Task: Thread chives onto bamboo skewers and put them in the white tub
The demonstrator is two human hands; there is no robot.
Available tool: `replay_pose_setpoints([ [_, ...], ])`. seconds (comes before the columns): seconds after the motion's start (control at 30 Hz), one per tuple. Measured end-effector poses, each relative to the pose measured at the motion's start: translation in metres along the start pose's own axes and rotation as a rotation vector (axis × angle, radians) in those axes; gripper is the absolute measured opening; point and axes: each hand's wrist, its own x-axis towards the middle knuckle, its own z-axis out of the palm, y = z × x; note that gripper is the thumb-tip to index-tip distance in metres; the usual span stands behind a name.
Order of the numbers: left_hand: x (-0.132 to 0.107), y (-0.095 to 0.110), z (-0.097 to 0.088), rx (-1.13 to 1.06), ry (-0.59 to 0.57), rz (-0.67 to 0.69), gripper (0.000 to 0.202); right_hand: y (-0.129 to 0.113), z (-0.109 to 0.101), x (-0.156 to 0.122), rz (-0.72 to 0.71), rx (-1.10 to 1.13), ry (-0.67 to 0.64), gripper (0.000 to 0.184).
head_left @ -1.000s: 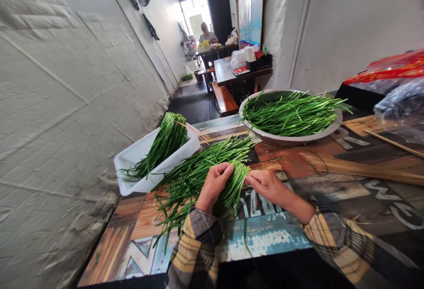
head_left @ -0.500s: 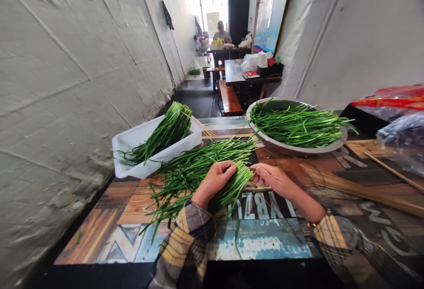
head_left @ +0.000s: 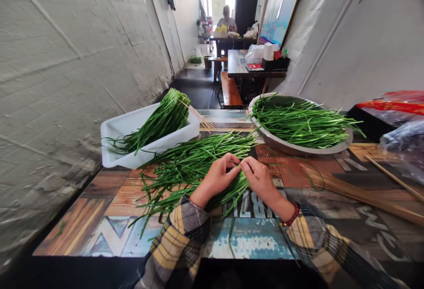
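Observation:
My left hand point(head_left: 221, 175) is closed around a small bunch of green chives point(head_left: 236, 188), near the pale cut ends. Against it, my right hand point(head_left: 260, 178) has its fingertips pinched together at the same end of the bunch. What lies between those fingertips is hidden. More loose chives point(head_left: 185, 161) are spread on the patterned table point(head_left: 109, 192), their leafy tips pointing left. Behind them to the left, a white plastic tray point(head_left: 115, 159) holds a thick bundle of chives point(head_left: 165, 114), with thin wooden skewers point(head_left: 200, 117) sticking out on its right.
At the back right, a metal bowl point(head_left: 298, 148) is heaped with chives. Many loose skewers point(head_left: 357, 192) lie to the right, with a plastic bag point(head_left: 406, 145) beyond. White walls flank the table. Farther off are a bench point(head_left: 231, 90), another table, and a seated person point(head_left: 227, 22).
My right hand has moved left and turned inward, so its fingertips now meet my left fingers over the bunch. The view has tilted down slightly.

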Motion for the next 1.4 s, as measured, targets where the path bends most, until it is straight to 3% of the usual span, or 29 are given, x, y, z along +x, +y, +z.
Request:
replay_pose_setpoints([
  [0.4,-0.001,0.001,-0.002,0.031,-0.03,0.044,0.019,0.002,-0.005,-0.004,0.036,0.05,-0.003,0.026],
  [0.47,0.0,0.0,-0.006,0.007,0.069,0.026,0.018,0.002,-0.008,-0.005,0.054,0.031,-0.01,0.025],
  [0.6,0.002,-0.001,-0.019,0.011,0.395,-0.017,0.014,-0.001,-0.016,-0.014,0.025,0.011,-0.055,0.024],
  [0.7,0.002,-0.002,-0.024,0.064,0.504,0.006,0.013,-0.001,-0.018,-0.021,-0.031,0.012,-0.106,0.024],
  [0.8,0.001,-0.007,-0.022,0.202,0.449,0.067,0.013,0.006,-0.016,-0.021,0.007,-0.016,-0.113,0.025],
  [0.97,0.0,-0.014,-0.018,0.534,0.211,0.132,0.014,0.015,-0.01,-0.017,0.067,-0.035,-0.101,0.027],
  [1.17,0.0,-0.014,-0.018,0.856,0.185,0.089,0.01,0.013,-0.009,-0.016,0.046,-0.05,-0.091,0.027],
  [1.4,0.002,-0.019,-0.015,1.022,0.186,0.089,0.011,0.009,-0.007,-0.012,0.015,-0.026,-0.049,0.027],
])
